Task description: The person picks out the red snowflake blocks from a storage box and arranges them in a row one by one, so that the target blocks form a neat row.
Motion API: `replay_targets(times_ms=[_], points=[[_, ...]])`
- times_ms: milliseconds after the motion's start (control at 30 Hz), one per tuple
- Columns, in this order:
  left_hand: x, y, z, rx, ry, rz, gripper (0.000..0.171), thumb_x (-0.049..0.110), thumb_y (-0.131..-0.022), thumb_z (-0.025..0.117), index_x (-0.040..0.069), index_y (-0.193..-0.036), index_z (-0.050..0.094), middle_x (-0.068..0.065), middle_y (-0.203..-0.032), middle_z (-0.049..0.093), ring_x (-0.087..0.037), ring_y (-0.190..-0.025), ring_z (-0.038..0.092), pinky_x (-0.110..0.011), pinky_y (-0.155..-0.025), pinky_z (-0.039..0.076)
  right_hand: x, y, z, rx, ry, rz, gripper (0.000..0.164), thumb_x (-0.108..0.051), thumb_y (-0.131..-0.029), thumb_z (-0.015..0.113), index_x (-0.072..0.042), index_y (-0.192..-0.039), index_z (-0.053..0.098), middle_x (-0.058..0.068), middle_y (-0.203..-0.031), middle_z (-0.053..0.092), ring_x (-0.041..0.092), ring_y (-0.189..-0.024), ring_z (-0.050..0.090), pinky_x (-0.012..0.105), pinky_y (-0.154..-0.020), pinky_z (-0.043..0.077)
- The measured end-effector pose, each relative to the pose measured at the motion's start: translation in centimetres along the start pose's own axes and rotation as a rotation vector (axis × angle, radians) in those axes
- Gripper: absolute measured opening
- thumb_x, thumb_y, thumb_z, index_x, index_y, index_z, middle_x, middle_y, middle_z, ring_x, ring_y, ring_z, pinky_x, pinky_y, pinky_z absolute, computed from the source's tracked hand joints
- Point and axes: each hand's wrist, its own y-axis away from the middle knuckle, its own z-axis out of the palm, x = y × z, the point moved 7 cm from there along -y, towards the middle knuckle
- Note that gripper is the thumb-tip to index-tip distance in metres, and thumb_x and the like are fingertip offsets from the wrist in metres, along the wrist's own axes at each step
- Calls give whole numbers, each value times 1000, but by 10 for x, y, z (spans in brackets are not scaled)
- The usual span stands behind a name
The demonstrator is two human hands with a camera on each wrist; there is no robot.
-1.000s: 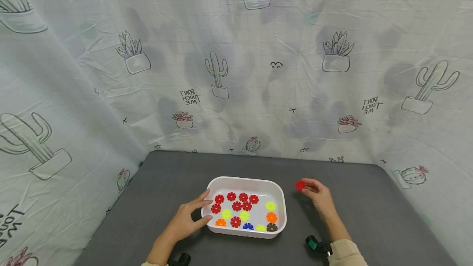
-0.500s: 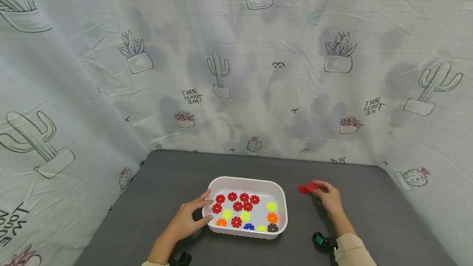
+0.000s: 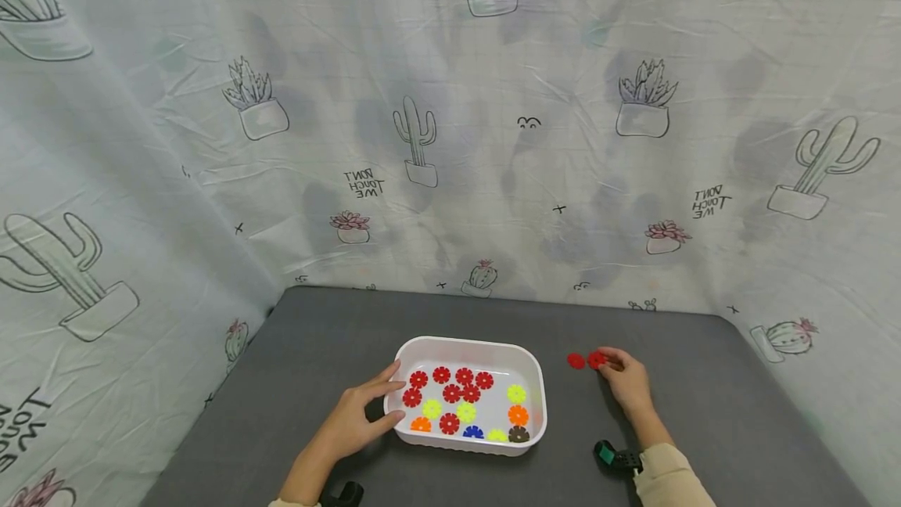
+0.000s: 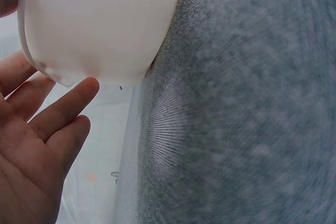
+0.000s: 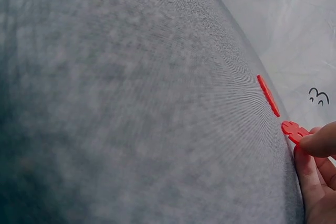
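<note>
My left hand (image 3: 357, 418) holds the left end of a white plastic tray (image 3: 457, 448), its thumb and fingers at the rim. In the left wrist view, fingertips (image 4: 90, 86) lie against the outside wall of the tray. Notched, flower-shaped plastic discs lie in the tray: several red ones (image 3: 449, 423), several yellow-green ones (image 3: 516, 393), orange ones, a blue one and a dark brown one. To the right of the tray, my right hand (image 3: 629, 386) pinches a red snowflake disc (image 5: 295, 130) between thumb and fingers. Another red snowflake disc (image 3: 576, 361) lies flat on the table just left of it.
The dark grey table (image 3: 338, 319) carries the tray near its middle. A pale curtain (image 3: 450, 202) printed with cacti hangs behind the table and along its sides. Black straps (image 3: 612, 458) with devices sit at the wrists.
A red disc now rests on the table where the right hand was. That hand has moved slightly right and pinches a second red disc, lowered close to the table. The left hand stays put.
</note>
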Motion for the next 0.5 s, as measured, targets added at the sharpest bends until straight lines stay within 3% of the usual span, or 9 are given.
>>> replay_targets(times_ms=[333,500], points=[[-2,0,1,-15,10,-20,45,31,-82,72,11,-122,65,-2,-144,47,-27,-128,50,-56,-97,44,-2,2,-2,55,113,-54,32,-4,-87,62,3,-119,62,24,-113,61,31,-98,59,20,-72,46],[-2,0,1,-9,7,-16,45,31,-82,72,11,-122,66,-3,-144,48,-26,-128,50,-56,-97,44,-2,3,-2,29,73,-21,36,-5,-89,60,4,-124,58,26,-122,58,35,-108,57,12,-74,43]])
